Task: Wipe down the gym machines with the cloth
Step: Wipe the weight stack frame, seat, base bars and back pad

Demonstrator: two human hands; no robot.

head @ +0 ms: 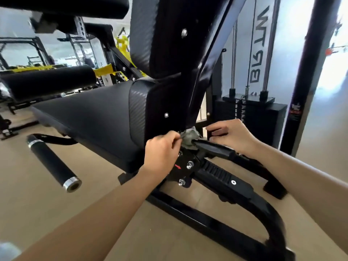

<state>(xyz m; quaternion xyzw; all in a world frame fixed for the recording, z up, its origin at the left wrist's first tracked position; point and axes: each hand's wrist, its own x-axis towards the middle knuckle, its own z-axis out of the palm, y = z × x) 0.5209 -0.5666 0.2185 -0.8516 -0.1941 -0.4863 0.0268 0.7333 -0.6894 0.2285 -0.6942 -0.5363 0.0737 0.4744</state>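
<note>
- The left hand (pixel 162 151) pinches the grey cloth (pixel 191 135) with curled fingers.
- The cloth sits bunched where the seat (pixel 90 110) meets the back pad (pixel 148 34), just above a black lever (pixel 214 148).
- The right hand (pixel 232 137) is just behind the lever, its fingers pointing towards the cloth. Whether it grips anything cannot be told.

Bare forearms — left hand (pixel 162 153), right hand (pixel 234 136) bare too.
</note>
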